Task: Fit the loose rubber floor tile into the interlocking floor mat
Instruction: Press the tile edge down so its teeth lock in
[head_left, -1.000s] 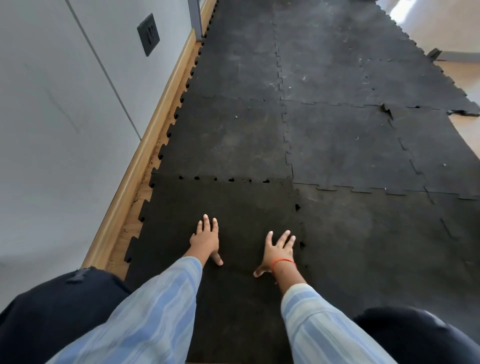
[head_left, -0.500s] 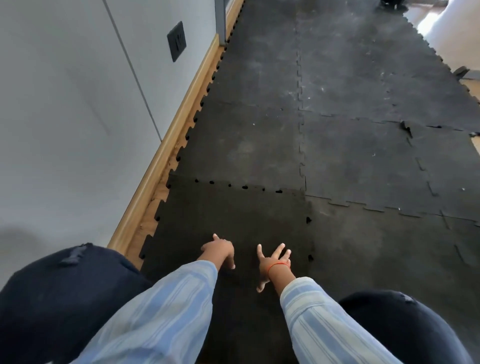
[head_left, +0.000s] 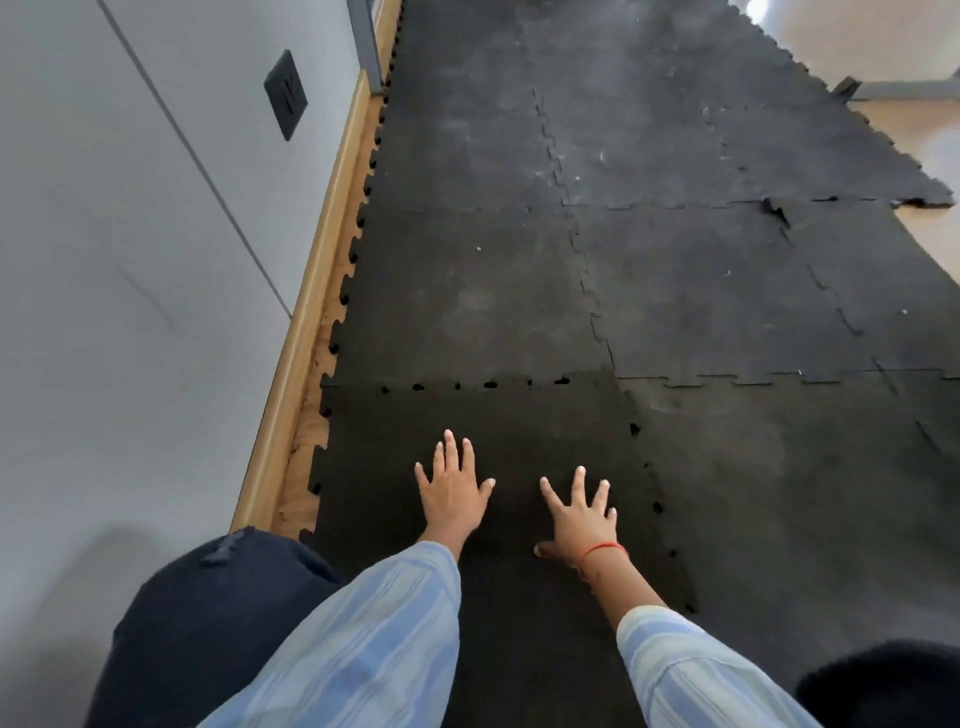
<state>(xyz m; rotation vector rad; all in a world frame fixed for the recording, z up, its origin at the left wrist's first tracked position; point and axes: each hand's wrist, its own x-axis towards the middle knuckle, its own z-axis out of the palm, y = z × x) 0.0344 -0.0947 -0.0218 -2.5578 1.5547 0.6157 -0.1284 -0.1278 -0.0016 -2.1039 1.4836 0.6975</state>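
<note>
I kneel on a floor covered by a black interlocking floor mat (head_left: 675, 270), its jigsaw seams running away from me and across; the surface is dusty and scuffed with pale specks; on my left a grey wall (head_left: 130, 312) meets a light wooden skirting board (head_left: 311, 291), and a strip of wooden floor (head_left: 306, 441) shows between the skirting and the toothed mat edge; a dark wall plate (head_left: 285, 101) sits on the wall, and its marking is too blurred to read; I see no other writing; far right, bare pale floor (head_left: 930, 150) shows beyond the mat, where one tile corner is lifted. The loose rubber floor tile (head_left: 519, 426) lies directly before me, darker than its neighbours, flat on the floor, its edges roughly parallel to the wall and to the seams; small dark gaps dot its far edge and its right edge where the teeth are not fully seated. My left hand (head_left: 453, 493) lies flat on the tile, fingers spread, holding nothing; my right hand (head_left: 581, 519), with a red thread at the wrist, presses flat just beside it, fingers splayed, gripping nothing; my striped blue sleeves (head_left: 363, 639) and dark knees fill the near edge.
</note>
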